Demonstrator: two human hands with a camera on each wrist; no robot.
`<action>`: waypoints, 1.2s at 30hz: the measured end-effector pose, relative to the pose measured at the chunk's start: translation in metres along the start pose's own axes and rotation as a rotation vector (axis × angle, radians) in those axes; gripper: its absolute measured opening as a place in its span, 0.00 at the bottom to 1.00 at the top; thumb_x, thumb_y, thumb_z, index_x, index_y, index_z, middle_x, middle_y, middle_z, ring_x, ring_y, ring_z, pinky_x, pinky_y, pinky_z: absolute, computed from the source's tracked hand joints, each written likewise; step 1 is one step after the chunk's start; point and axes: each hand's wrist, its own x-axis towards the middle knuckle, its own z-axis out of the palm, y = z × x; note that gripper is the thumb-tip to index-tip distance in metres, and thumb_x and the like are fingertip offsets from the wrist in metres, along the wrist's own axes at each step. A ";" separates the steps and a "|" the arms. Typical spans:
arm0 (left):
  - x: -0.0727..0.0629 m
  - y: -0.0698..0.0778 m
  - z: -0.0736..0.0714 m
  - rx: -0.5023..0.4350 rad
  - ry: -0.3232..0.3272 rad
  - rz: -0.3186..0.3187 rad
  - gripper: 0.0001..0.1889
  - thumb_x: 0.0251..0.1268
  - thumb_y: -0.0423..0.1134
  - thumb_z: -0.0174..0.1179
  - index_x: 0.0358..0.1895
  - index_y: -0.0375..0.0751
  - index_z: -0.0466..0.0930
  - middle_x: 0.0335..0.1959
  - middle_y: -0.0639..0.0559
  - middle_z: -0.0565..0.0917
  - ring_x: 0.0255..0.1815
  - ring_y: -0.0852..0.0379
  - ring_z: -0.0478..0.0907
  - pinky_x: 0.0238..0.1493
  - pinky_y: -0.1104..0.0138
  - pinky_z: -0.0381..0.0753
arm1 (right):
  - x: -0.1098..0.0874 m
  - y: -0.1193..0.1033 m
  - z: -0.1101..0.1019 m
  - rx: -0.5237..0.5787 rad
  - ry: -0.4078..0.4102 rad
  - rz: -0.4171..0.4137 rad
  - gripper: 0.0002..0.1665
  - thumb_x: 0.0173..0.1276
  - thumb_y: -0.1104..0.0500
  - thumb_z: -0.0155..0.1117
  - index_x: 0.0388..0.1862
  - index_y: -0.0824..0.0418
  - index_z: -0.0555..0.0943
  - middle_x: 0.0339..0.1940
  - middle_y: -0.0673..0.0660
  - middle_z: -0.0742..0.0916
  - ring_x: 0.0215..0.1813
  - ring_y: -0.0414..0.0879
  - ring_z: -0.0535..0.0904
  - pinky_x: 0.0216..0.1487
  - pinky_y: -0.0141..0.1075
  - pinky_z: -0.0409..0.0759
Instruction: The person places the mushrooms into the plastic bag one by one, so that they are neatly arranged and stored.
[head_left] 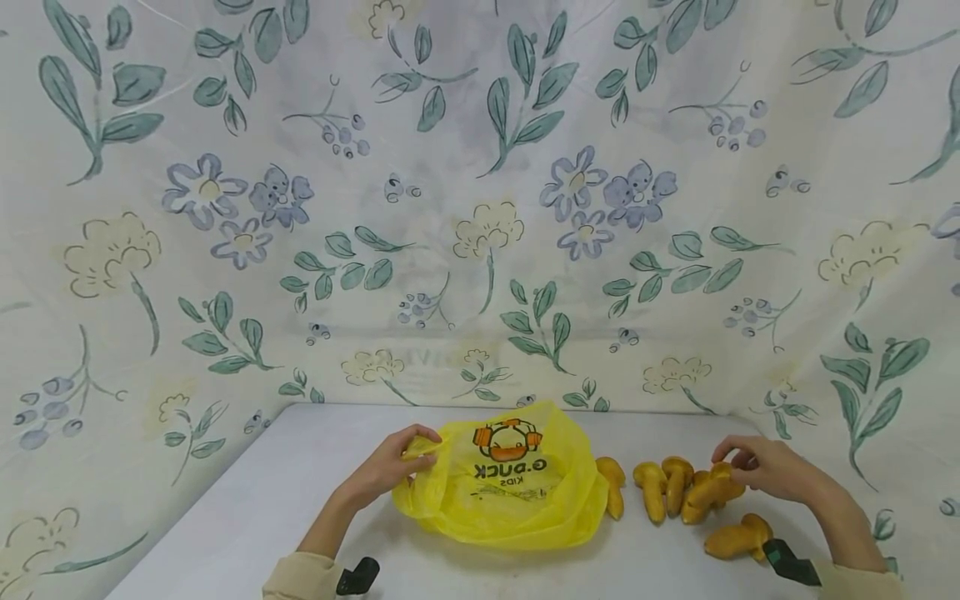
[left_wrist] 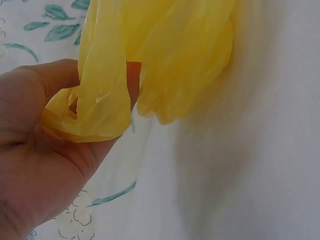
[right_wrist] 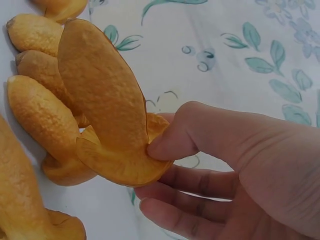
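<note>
My left hand [head_left: 386,468] grips the handle of a yellow plastic bag [head_left: 517,492], which lies puffed up on the table with a printed duck and mirrored lettering. In the left wrist view the bag's handle loop [left_wrist: 102,95] passes between thumb and fingers. At the right, my right hand [head_left: 776,468] pinches a tan-orange mushroom [right_wrist: 102,90] by its cap, thumb on one side and fingers on the other. This held mushroom overlaps another mushroom [right_wrist: 42,115] of the same kind below it.
Several more mushrooms lie in a loose row right of the bag, the closest mushroom [head_left: 613,486] right beside it. One mushroom [head_left: 738,537] lies nearer the front, by the right wrist. The white table [head_left: 255,500] meets a floral cloth [head_left: 420,275] at its back and sides.
</note>
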 end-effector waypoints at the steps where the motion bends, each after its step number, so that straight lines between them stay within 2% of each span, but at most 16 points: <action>1: 0.000 0.000 0.000 0.002 -0.001 0.002 0.17 0.68 0.41 0.60 0.57 0.42 0.74 0.55 0.42 0.77 0.41 0.53 0.72 0.33 0.65 0.76 | 0.000 -0.001 0.000 -0.006 0.006 0.003 0.14 0.63 0.67 0.60 0.48 0.62 0.79 0.41 0.57 0.86 0.40 0.48 0.81 0.39 0.42 0.83; 11: 0.002 -0.004 0.002 0.007 -0.012 0.012 0.16 0.69 0.40 0.60 0.56 0.43 0.74 0.55 0.42 0.76 0.40 0.52 0.72 0.31 0.66 0.76 | -0.004 -0.008 -0.004 -0.064 0.052 -0.032 0.13 0.64 0.67 0.59 0.48 0.62 0.79 0.38 0.56 0.86 0.37 0.46 0.80 0.37 0.40 0.81; 21: 0.002 -0.003 0.004 0.016 -0.004 -0.006 0.15 0.68 0.40 0.61 0.56 0.44 0.75 0.55 0.43 0.77 0.41 0.52 0.72 0.32 0.66 0.76 | -0.006 -0.015 -0.003 -0.111 0.087 -0.073 0.12 0.64 0.66 0.60 0.47 0.60 0.80 0.38 0.54 0.86 0.37 0.44 0.79 0.38 0.35 0.80; 36: 0.001 0.001 0.006 0.028 0.026 -0.033 0.15 0.68 0.38 0.60 0.56 0.44 0.75 0.58 0.42 0.76 0.44 0.52 0.72 0.33 0.66 0.76 | -0.005 -0.025 0.002 -0.104 0.100 -0.101 0.13 0.62 0.67 0.61 0.46 0.60 0.80 0.39 0.55 0.86 0.38 0.45 0.79 0.37 0.33 0.81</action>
